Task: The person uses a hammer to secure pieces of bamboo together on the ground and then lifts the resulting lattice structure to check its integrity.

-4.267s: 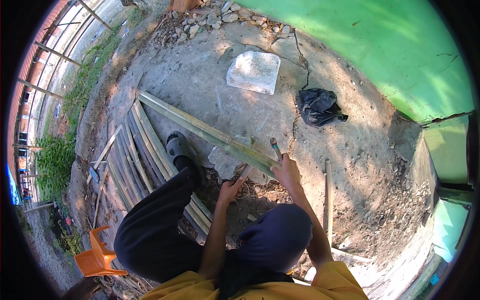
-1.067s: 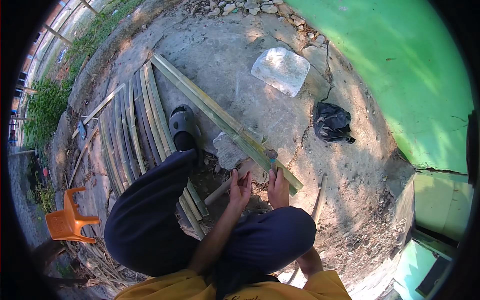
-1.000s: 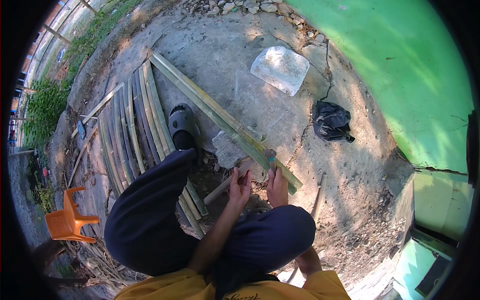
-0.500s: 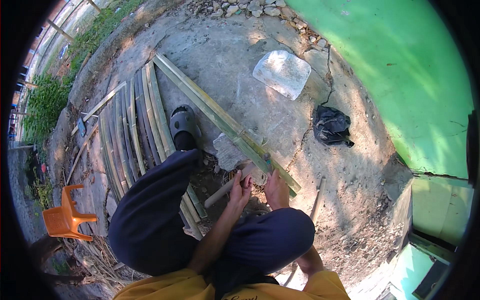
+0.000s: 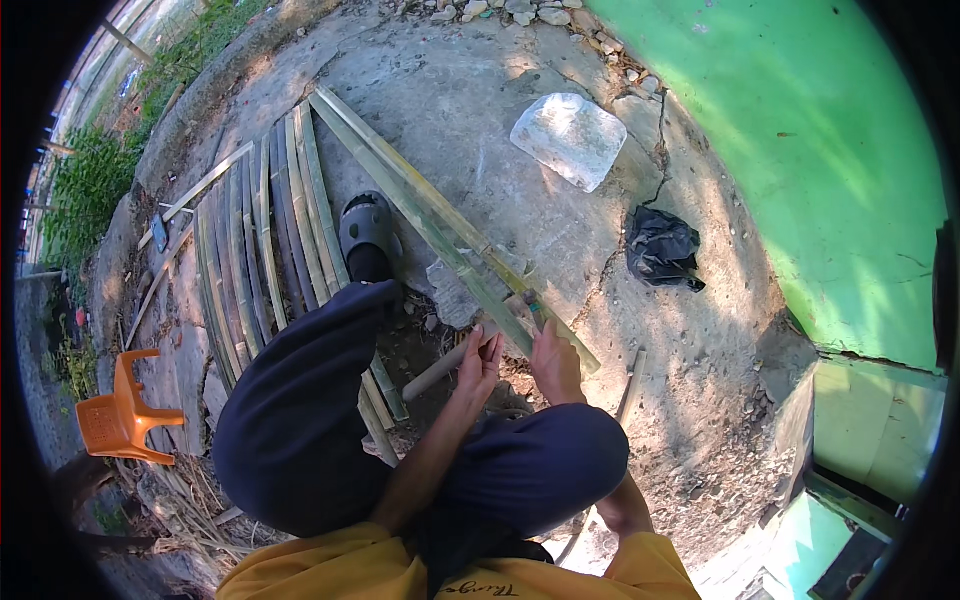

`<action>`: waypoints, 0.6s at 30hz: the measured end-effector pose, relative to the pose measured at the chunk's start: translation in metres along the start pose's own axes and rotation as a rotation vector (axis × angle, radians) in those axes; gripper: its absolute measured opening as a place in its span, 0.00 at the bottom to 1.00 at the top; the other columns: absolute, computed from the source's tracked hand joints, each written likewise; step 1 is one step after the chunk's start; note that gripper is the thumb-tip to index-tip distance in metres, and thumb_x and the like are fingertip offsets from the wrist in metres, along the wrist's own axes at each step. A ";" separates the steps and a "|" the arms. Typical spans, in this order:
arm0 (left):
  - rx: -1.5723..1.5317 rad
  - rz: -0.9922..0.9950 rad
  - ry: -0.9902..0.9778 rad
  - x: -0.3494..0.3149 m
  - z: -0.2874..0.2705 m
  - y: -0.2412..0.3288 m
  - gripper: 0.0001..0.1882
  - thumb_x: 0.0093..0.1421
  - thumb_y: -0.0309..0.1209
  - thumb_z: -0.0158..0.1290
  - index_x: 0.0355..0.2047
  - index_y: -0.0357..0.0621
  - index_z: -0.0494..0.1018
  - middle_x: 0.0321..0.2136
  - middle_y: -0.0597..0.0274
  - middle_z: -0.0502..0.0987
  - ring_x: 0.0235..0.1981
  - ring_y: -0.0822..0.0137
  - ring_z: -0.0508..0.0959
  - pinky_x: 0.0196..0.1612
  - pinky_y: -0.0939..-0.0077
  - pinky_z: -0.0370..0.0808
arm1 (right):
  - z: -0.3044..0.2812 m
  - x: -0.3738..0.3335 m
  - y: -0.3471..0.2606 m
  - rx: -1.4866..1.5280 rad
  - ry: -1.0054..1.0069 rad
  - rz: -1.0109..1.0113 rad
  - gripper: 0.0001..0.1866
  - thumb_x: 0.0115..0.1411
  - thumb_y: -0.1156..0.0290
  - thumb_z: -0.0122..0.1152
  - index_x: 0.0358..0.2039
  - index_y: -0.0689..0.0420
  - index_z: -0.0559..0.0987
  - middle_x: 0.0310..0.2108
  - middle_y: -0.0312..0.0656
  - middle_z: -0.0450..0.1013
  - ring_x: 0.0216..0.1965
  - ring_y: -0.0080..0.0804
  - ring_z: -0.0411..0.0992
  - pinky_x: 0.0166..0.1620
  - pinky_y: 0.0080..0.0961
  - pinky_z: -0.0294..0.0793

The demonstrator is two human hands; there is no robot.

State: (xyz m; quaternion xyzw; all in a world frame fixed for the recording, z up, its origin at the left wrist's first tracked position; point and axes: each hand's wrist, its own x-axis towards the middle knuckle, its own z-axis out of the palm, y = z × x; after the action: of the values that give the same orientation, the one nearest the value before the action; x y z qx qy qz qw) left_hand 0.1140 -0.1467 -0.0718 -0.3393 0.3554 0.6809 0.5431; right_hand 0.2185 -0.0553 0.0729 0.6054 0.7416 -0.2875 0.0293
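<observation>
We squat low, our knees in dark trousers close under us. Our left hand (image 5: 478, 355) curls around a short round stick (image 5: 440, 366) that lies on the ground. Our right hand (image 5: 556, 362) is closed on a small tool with a green handle (image 5: 534, 308) and rests on the near end of a long split bamboo strip (image 5: 440, 225). The strip lies on the concrete ground (image 5: 470, 110) and runs away from us to the left. We think it is stiff, light and smooth, with sharp split edges, so it is best held flat on top, near the end. Left of it lies a row of more bamboo strips (image 5: 260, 250), with our dark shoe (image 5: 367, 235) beside them. Farther off lie a crumpled black bag (image 5: 662, 247) and a clear plastic bag (image 5: 568, 138); we cannot see what is inside either one. An orange plastic chair (image 5: 122, 412) stands far left.
</observation>
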 end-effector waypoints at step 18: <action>0.086 0.013 -0.085 -0.002 0.009 -0.003 0.09 0.64 0.38 0.57 0.42 0.52 0.76 0.39 0.75 0.79 0.38 0.81 0.76 0.54 0.80 0.70 | 0.008 0.007 0.013 0.029 0.142 -0.031 0.12 0.72 0.63 0.42 0.40 0.60 0.66 0.21 0.61 0.72 0.26 0.64 0.72 0.27 0.55 0.66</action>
State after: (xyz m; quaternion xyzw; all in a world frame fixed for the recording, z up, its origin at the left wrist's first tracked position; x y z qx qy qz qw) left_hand 0.1164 -0.1390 -0.0658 -0.2840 0.3630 0.6823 0.5675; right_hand 0.2260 -0.0513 0.0588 0.6133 0.7467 -0.2549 -0.0365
